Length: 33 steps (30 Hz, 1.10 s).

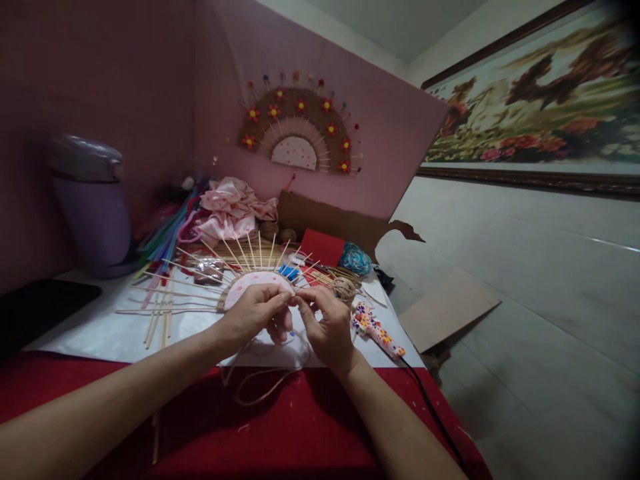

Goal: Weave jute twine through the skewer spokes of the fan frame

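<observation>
A half-round piece covered in pink spotted cloth (253, 283) has thin wooden sticks (250, 248) fanning out from its curved edge, with twine along that edge. My left hand (263, 310) is closed on its right-hand end, thumb and fingers pinching near the corner. Right beside it, my right hand (327, 327) is closed in a pinch at the same corner, fingertips almost touching those of my left. A loose length of jute twine (257, 400) loops below both hands over the red cloth; its upper end disappears among my fingers.
A flowered glue gun (375, 331) with a black cord lies at right, near a twine ball (344, 289). Loose sticks (167, 310), blue yarn (356, 259) and crumpled pink fabric (233, 210) lie around. A purple tumbler (93, 220) stands left. A decorated half-round fan (300, 107) hangs behind.
</observation>
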Each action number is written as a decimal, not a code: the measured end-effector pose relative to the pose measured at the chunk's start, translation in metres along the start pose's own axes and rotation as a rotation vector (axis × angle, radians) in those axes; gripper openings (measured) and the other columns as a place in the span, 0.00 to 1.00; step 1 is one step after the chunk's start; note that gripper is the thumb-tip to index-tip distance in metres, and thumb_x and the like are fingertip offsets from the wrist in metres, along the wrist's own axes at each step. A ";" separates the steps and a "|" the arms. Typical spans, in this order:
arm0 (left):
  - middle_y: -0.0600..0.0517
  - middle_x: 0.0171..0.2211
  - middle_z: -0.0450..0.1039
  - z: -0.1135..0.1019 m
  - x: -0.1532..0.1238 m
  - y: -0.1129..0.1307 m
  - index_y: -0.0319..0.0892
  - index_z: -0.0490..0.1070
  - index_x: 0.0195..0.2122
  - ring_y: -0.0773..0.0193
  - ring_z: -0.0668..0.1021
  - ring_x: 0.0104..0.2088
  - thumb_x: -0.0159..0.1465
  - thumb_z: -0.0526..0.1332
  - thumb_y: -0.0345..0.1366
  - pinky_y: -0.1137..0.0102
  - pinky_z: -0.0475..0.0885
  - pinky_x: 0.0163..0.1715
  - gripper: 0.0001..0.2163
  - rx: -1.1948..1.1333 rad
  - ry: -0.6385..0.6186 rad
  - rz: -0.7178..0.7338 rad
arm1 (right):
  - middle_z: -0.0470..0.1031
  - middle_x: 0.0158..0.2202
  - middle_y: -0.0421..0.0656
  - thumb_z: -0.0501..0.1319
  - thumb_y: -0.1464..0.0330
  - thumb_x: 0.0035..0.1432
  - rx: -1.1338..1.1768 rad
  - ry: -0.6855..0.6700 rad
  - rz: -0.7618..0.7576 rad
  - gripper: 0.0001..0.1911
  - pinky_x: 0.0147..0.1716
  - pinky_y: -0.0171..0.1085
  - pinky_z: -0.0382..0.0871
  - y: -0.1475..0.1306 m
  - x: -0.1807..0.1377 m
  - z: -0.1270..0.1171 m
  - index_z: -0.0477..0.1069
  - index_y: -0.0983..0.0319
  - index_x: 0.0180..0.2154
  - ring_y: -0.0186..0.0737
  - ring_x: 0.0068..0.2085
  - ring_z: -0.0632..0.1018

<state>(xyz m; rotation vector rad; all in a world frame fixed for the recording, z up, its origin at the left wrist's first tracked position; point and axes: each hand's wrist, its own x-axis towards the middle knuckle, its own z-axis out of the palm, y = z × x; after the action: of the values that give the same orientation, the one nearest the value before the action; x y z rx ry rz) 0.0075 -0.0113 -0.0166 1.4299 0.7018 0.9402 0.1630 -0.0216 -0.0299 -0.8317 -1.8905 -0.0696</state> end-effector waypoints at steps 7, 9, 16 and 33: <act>0.54 0.19 0.71 0.000 0.001 -0.007 0.38 0.64 0.26 0.71 0.73 0.15 0.59 0.56 0.45 0.76 0.68 0.15 0.14 0.076 -0.041 0.084 | 0.72 0.28 0.42 0.54 0.74 0.57 -0.064 -0.036 -0.013 0.06 0.30 0.34 0.68 0.004 -0.003 0.004 0.68 0.62 0.32 0.35 0.29 0.72; 0.54 0.19 0.71 0.001 0.000 -0.006 0.38 0.64 0.28 0.70 0.73 0.15 0.60 0.56 0.43 0.75 0.69 0.15 0.12 0.070 -0.048 0.074 | 0.71 0.28 0.42 0.52 0.73 0.57 -0.093 -0.045 0.023 0.06 0.30 0.35 0.67 0.008 -0.003 0.004 0.66 0.62 0.31 0.36 0.29 0.72; 0.52 0.20 0.73 0.001 -0.001 0.003 0.37 0.65 0.30 0.69 0.74 0.16 0.59 0.58 0.41 0.74 0.69 0.16 0.11 0.031 -0.007 0.015 | 0.69 0.27 0.40 0.47 0.69 0.63 -0.108 0.158 0.307 0.08 0.29 0.35 0.64 0.014 0.000 -0.002 0.61 0.61 0.33 0.36 0.27 0.71; 0.57 0.13 0.68 -0.008 0.003 -0.003 0.38 0.66 0.26 0.73 0.67 0.10 0.58 0.58 0.38 0.79 0.60 0.10 0.08 0.015 0.074 0.070 | 0.65 0.16 0.38 0.52 0.63 0.61 0.327 -0.223 -0.047 0.20 0.22 0.33 0.61 -0.004 -0.006 -0.007 0.66 0.62 0.19 0.32 0.19 0.66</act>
<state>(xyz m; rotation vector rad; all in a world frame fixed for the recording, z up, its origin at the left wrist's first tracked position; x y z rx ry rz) 0.0026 -0.0042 -0.0192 1.4464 0.7181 1.0488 0.1673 -0.0299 -0.0302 -0.5895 -2.0572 0.3083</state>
